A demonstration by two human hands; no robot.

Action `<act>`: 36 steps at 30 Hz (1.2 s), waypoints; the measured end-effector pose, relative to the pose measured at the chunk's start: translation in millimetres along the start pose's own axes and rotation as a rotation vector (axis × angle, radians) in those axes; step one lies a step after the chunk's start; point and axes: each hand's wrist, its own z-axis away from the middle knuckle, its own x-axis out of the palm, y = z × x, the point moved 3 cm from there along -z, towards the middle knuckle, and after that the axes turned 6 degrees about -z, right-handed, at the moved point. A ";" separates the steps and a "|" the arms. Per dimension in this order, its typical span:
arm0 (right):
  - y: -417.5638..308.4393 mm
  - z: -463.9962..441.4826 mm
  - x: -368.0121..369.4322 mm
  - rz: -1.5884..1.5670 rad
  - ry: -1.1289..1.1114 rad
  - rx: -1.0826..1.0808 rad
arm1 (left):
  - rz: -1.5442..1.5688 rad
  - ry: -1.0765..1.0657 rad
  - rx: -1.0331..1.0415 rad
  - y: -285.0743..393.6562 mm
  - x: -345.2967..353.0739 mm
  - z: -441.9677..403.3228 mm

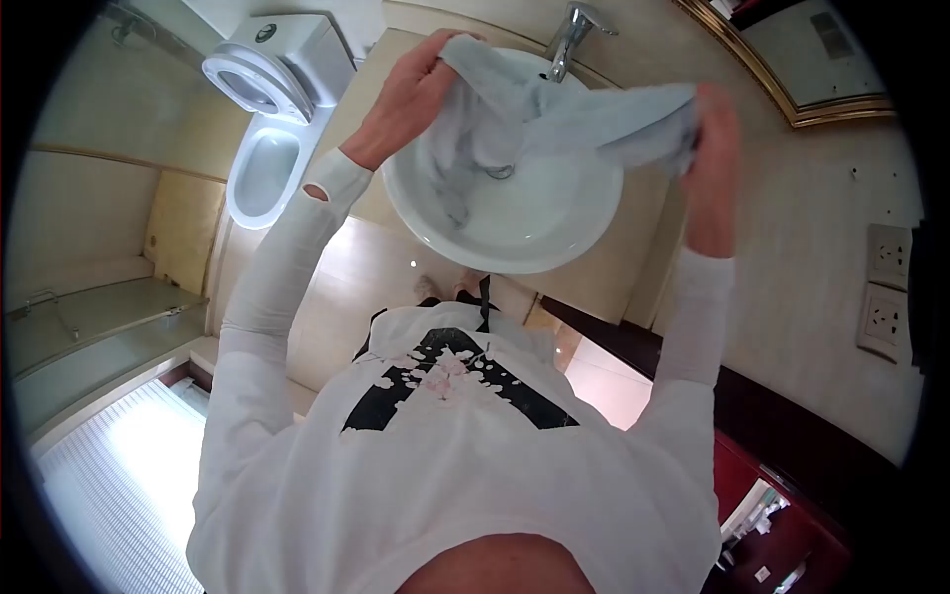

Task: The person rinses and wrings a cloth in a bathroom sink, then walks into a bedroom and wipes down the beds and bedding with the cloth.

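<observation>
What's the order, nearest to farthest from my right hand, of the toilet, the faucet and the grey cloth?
1. Grey cloth: gripped in the right hand, above the sink.
2. Faucet: at the sink's far side.
3. Toilet: far left, beyond the left hand.

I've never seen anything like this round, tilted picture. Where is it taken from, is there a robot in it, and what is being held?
There is no robot here, just a person. This single picture comes from a camera worn on their head, looking down past the white top. Their left hand and right hand, which is blurred, hold a pale grey-blue cloth between them, above a white basin. The basin sits on a beige counter, beneath a chrome tap. To the left stands a toilet.
</observation>
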 end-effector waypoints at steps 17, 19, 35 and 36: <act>249.9 80.6 78.7 0.493 -0.315 0.580 | -0.731 -0.694 -0.152 -118.0 69.5 73.0; 226.6 73.5 82.9 0.394 -0.241 0.620 | -0.817 -0.780 -0.255 -126.1 64.0 79.4; 45.3 -2.3 30.5 0.268 0.052 0.263 | -0.110 -0.272 -0.040 4.8 38.5 -48.6; 66.2 -0.3 19.6 0.430 0.083 0.377 | -0.162 -0.222 0.024 -6.7 44.9 -53.1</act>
